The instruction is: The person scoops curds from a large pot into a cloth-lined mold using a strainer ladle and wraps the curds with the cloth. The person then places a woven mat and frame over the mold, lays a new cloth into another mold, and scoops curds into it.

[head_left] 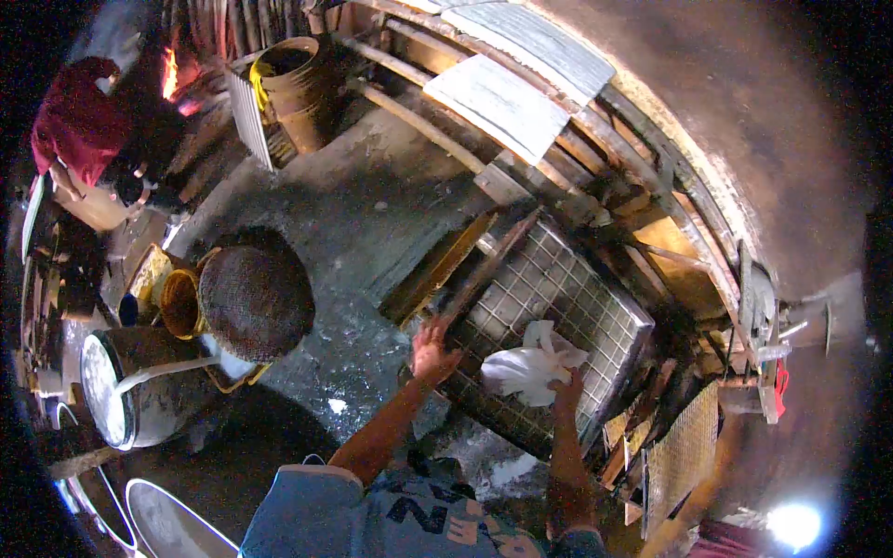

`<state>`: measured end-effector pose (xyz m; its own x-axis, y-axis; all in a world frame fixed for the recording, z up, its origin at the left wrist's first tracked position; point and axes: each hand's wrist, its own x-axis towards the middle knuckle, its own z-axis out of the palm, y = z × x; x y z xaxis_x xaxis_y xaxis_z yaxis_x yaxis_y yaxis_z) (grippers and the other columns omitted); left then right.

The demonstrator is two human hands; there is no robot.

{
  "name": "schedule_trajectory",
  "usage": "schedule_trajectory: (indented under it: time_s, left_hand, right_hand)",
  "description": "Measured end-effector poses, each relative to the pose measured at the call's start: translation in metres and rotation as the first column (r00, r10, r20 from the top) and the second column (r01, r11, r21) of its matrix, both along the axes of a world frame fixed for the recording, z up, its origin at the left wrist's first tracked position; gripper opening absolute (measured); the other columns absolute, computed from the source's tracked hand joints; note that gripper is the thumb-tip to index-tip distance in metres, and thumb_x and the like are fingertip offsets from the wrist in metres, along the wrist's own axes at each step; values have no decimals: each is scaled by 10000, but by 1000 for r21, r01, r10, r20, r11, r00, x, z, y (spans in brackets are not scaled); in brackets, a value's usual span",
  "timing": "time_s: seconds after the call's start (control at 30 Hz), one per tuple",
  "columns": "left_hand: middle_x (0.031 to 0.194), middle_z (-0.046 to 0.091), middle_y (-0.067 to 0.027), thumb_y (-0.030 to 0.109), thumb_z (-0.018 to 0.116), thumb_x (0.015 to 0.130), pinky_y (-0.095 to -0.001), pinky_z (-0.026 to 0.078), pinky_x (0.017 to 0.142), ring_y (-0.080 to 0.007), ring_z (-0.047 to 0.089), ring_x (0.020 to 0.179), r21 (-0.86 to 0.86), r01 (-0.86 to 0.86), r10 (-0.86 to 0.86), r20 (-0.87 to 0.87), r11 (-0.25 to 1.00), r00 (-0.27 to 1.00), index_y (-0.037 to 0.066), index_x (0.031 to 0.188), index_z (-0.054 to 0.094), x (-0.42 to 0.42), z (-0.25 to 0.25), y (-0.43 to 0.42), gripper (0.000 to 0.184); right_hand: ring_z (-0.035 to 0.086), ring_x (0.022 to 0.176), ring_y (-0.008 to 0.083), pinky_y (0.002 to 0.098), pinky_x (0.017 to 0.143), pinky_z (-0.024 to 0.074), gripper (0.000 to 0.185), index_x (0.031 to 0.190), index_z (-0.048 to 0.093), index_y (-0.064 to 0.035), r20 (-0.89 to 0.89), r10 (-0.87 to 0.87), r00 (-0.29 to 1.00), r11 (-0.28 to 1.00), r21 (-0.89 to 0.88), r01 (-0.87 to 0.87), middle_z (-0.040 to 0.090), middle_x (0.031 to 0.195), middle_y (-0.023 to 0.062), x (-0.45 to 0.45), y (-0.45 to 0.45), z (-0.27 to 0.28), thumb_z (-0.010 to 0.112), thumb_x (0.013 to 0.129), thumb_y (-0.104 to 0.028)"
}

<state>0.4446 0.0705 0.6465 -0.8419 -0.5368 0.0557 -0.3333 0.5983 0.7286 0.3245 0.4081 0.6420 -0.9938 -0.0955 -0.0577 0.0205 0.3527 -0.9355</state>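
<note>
A square frame with a wire grid (502, 312) lies tilted in front of me, a dark wooden bar along its upper left side. On the grid rests a crumpled white cloth (521, 370). My right hand (566, 389) is at the cloth's right end, its fingers closed on it. Beside the frame's left corner, my left hand (433, 353) has its fingers spread and holds nothing.
A person in dark red (84, 121) is at the upper left near a fire (170, 74). A bucket (302, 107) stands beyond the floor. At left are a large drum (153, 372) and a round dark basket (256, 302). Wooden rails (419, 116) curve along the right.
</note>
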Motion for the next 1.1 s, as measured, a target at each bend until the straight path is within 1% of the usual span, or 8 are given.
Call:
schedule_trajectory:
  time_s: [0.17, 0.27, 0.33, 0.5, 0.73, 0.87, 1.03, 1.1]
  left_hand:
    - [1358, 322, -164, 247, 716, 636, -475, 298, 986, -378, 342, 1217, 79, 578, -501, -413, 812, 761, 125, 1331, 329, -40, 75, 91, 805]
    - [1264, 430, -159, 219, 725, 634, -470, 314, 979, -341, 399, 1183, 68, 820, -814, -99, 568, 572, 69, 1246, 422, -13, 188, 148, 699]
    - [1196, 497, -149, 213, 733, 629, -464, 352, 954, -324, 451, 1141, 0, 884, -858, -242, 467, 453, 55, 1198, 465, 6, 199, 205, 648]
    - [1038, 599, -150, 311, 796, 563, -422, 456, 851, -365, 579, 932, 335, 927, -671, -651, 168, 356, 49, 1170, 474, 102, 255, 317, 736]
    - [1046, 596, -147, 468, 760, 557, -407, 474, 803, -336, 574, 959, -313, 944, -992, -106, 100, 70, 76, 1117, 527, 186, 275, 317, 722]
    - [833, 637, -90, 432, 706, 643, -440, 490, 674, -340, 607, 789, -341, 914, -936, 189, 221, 297, 209, 998, 584, 179, 233, 272, 437]
    - [849, 649, -98, 110, 640, 723, -346, 497, 722, -270, 632, 786, -102, 878, -875, -194, 468, 444, 133, 971, 621, 167, 227, 190, 249]
    - [838, 645, -61, -11, 534, 746, -281, 477, 730, -144, 601, 797, 325, 753, -658, -366, 573, 659, 47, 1017, 610, 182, 269, 166, 287]
  right_hand:
    - [554, 823, 200, 316, 739, 464, 459, 1056, 485, -35, -90, -89, 992, 901, -431, 41, 568, 919, 78, 94, 7, 177, 619, 618, -50]
    - [552, 868, 212, 319, 773, 456, 577, 1116, 443, -27, -70, 84, 994, 958, -267, -100, 559, 976, 97, 133, 151, 182, 640, 575, -55]
    - [542, 948, 236, 359, 821, 458, 587, 1168, 398, -21, -342, -192, 920, 736, -671, -96, 537, 1049, 115, 192, 127, 243, 658, 655, -137]
    - [507, 1046, 280, 450, 884, 439, 504, 1223, 388, -46, -265, -738, 621, 552, -766, 329, 480, 1161, 148, 312, 167, 340, 439, 901, -430]
    - [536, 919, 212, 354, 836, 436, 230, 967, 517, -13, -451, -701, 552, 629, -756, 181, 558, 972, 91, 409, 243, 365, 541, 867, -219]
    - [526, 806, 152, 277, 758, 431, 47, 850, 554, -20, -611, -663, 432, 748, -526, 404, 551, 874, 42, 434, 263, 341, 520, 845, -52]
    - [527, 799, 153, 265, 742, 425, 26, 855, 521, -37, -415, -792, 448, 568, -771, 289, 561, 853, 51, 441, 245, 344, 497, 856, -48]
    - [541, 781, 160, 284, 737, 432, 86, 850, 541, -32, -385, -722, 574, 561, -811, 162, 580, 850, 53, 438, 231, 349, 524, 864, -115]
